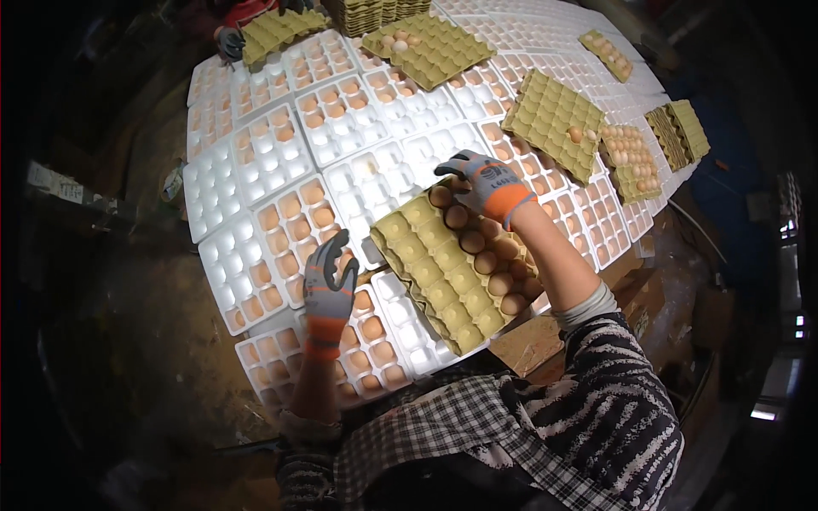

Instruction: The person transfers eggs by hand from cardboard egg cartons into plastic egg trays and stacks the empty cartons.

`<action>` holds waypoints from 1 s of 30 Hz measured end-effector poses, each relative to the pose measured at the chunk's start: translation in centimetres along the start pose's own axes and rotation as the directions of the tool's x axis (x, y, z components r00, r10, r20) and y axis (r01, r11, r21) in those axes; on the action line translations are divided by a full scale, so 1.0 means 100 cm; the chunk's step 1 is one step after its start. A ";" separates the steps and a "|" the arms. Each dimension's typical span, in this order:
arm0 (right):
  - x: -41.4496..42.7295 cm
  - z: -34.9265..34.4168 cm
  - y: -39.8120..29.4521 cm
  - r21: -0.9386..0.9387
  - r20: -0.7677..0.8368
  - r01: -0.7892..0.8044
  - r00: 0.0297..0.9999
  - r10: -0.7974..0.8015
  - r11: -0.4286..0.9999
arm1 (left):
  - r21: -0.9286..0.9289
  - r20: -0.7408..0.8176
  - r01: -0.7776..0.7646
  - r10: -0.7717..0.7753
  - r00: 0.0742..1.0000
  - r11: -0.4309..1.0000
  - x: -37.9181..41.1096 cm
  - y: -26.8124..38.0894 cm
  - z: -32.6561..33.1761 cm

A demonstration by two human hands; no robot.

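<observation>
A pulp egg flat (428, 246) lies tilted across white compartmented trays just in front of me. Brown eggs (486, 262) fill its right side, and the left cups hold none. My right hand (479, 181), in a grey and orange work glove, reaches over the flat's far corner with fingers curled down at the eggs; its fingertips are partly hidden. My left hand (329, 281), gloved alike, hovers over a partly filled white tray (281, 220), thumb and fingers apart. Behind its fingers an egg shows in a cell. A white tray (367, 182) with bare cells sits beyond the flat.
Many white trays cover the table, several holding brown eggs. Other pulp flats (555, 121) rest on them, one (428, 51) with a few eggs. A tall stack of flats (380, 14) stands at the back. Another person's gloved hand (230, 43) holds a flat (281, 33) at upper left.
</observation>
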State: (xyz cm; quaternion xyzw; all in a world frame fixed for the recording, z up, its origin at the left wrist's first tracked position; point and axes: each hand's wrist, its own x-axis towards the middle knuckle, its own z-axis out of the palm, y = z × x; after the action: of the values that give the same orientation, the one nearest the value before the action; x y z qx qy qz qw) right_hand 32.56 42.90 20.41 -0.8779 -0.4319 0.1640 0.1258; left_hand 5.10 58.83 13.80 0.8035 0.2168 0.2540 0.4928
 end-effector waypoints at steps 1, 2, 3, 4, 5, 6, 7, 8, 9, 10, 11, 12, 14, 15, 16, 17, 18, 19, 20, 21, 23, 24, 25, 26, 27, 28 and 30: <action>-0.015 -0.011 0.011 -0.008 0.075 0.034 0.997 -0.034 0.999 | 0.186 0.057 -0.128 0.119 0.991 0.974 0.007 0.014 0.012; -0.023 -0.009 0.021 -0.043 0.131 0.016 0.991 -0.010 0.999 | 0.254 0.139 -0.214 0.183 0.973 0.943 0.017 0.031 0.034; -0.029 -0.004 0.027 -0.072 0.190 0.009 0.982 0.005 0.997 | 0.297 0.178 -0.297 0.253 0.951 0.908 0.023 0.039 0.057; -0.042 -0.009 0.002 -0.055 0.157 0.050 0.987 -0.041 0.997 | 0.409 0.239 -0.335 0.255 0.937 0.849 0.027 0.037 0.075; -0.041 -0.008 0.009 -0.056 0.146 0.047 0.988 -0.038 0.997 | 0.497 0.331 -0.308 0.151 0.931 0.811 0.035 0.048 0.097; -0.035 0.000 0.021 -0.042 0.182 0.060 0.982 -0.051 0.997 | 0.585 0.350 -0.304 0.104 0.931 0.752 0.042 0.055 0.118; -0.031 0.007 0.033 -0.027 0.218 0.073 0.974 -0.066 0.997 | 0.668 0.362 -0.300 0.055 0.931 0.681 0.046 0.059 0.133; -0.033 0.008 0.037 -0.020 0.183 0.096 0.979 -0.090 0.995 | 0.670 0.366 -0.306 0.058 0.929 0.676 0.048 0.060 0.140; -0.035 0.009 0.045 -0.013 0.177 0.095 0.980 -0.091 0.995 | 0.658 0.346 -0.294 0.069 0.936 0.693 0.050 0.060 0.145; -0.035 0.013 0.054 0.043 0.133 0.111 0.984 -0.115 0.993 | 0.645 0.325 -0.282 0.079 0.943 0.710 0.052 0.060 0.148; -0.036 0.016 0.061 0.099 0.088 0.129 0.986 -0.138 0.987 | 0.650 0.327 -0.285 0.079 0.942 0.704 0.052 0.053 0.148; -0.035 0.016 0.067 0.099 0.051 0.192 0.979 -0.198 0.976 | 0.477 0.255 -0.234 0.121 0.959 0.847 0.052 0.045 0.144; -0.037 0.009 0.081 0.344 0.027 0.155 0.984 -0.175 0.926 | -0.049 0.037 -0.054 0.056 0.998 0.997 0.050 0.035 0.140; -0.037 0.006 0.077 0.564 0.024 0.127 0.985 -0.170 0.816 | -0.285 -0.039 -0.005 -0.006 0.999 0.958 0.054 0.002 0.125; -0.033 0.011 0.096 0.790 0.011 0.066 0.993 -0.121 0.609 | -0.333 -0.021 0.051 -0.062 0.998 0.941 0.060 -0.001 0.118; -0.027 0.007 0.101 0.793 0.008 0.070 0.992 -0.126 0.605 | -0.376 -0.007 0.108 -0.120 0.993 0.920 0.065 0.000 0.113; -0.022 0.003 0.105 0.885 0.040 0.022 0.992 -0.123 0.465 | 0.027 0.022 -0.078 0.078 0.997 0.997 0.072 0.017 0.109; -0.017 0.000 0.109 0.950 0.073 -0.031 0.989 -0.125 0.312 | 0.262 0.063 -0.079 0.064 0.996 0.962 0.079 0.022 0.118; -0.010 -0.002 0.099 0.731 -0.025 0.169 0.975 -0.222 0.661 | 0.495 0.132 -0.006 -0.069 0.989 0.869 0.080 0.039 0.126; -0.001 0.000 0.087 0.362 -0.076 0.339 0.939 -0.335 0.868 | 0.696 0.176 0.030 -0.211 0.961 0.718 0.085 0.059 0.138; 0.017 0.019 0.050 -0.248 0.080 0.268 0.963 -0.256 0.931 | 0.788 0.186 0.046 -0.309 0.933 0.614 0.091 0.072 0.140; 0.023 0.025 0.041 -0.332 0.096 0.262 0.965 -0.244 0.906 | 0.737 0.155 0.046 -0.234 0.960 0.675 0.090 0.064 0.140; 0.025 0.022 0.048 -0.329 0.095 0.265 0.964 -0.247 0.906 | 0.681 0.119 0.037 -0.160 0.980 0.732 0.088 0.055 0.138; 0.021 0.007 0.054 -0.213 0.091 0.288 0.957 -0.275 0.934 | 0.585 0.017 0.034 -0.054 0.998 0.810 0.081 0.045 0.133; 0.013 -0.010 0.065 -0.096 0.079 0.297 0.954 -0.290 0.950 | 0.433 -0.054 0.050 -0.029 0.998 0.900 0.081 0.048 0.130; 0.005 -0.024 0.075 0.211 0.065 0.188 0.977 -0.205 0.959 | 0.171 -0.102 0.094 -0.077 0.992 0.981 0.082 0.035 0.122; -0.006 -0.022 0.147 0.735 -0.064 0.152 0.986 -0.155 0.661 | -0.357 0.099 0.390 -0.381 0.919 0.849 0.099 0.060 0.128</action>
State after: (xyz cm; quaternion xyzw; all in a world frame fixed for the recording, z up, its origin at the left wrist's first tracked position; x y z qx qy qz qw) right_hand 43.65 33.50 17.22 -0.7126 -0.4017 0.3149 0.4813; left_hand 21.32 53.45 16.22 0.6396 0.3156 0.1762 0.6784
